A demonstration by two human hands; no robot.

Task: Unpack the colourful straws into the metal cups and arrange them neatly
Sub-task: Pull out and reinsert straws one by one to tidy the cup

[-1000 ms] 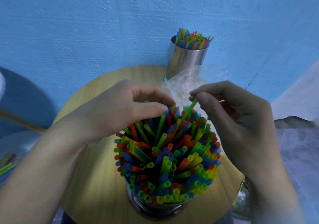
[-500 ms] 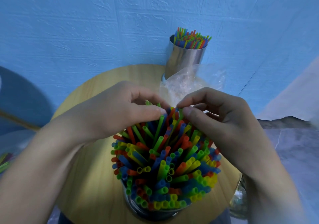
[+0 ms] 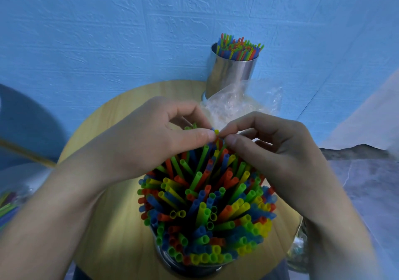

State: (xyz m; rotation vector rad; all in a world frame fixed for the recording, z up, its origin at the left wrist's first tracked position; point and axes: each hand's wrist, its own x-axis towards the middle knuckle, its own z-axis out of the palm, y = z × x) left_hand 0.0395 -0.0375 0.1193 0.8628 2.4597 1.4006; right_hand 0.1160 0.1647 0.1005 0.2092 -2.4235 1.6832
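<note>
Red, blue, green and yellow plastic straws (image 3: pixel 207 210) fan out of the near metal cup (image 3: pixel 172 262) on the round wooden table (image 3: pixel 112 225). At their far side the left hand (image 3: pixel 151 141) and the right hand (image 3: pixel 276 150) each pinch straw tips. Behind stand a second filled steel cup (image 3: pixel 231 74) and a crumpled clear bag (image 3: pixel 237 104).

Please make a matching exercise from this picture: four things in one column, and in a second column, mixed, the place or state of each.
Things:
1. far metal cup
2. near metal cup
3. plastic bag
4. table

Descriptions:
A. crumpled, transparent
B. beside the blue wall
C. nearest the camera, straws spreading outward
D. round, wooden

Pairs: 1-B, 2-C, 3-A, 4-D
</note>
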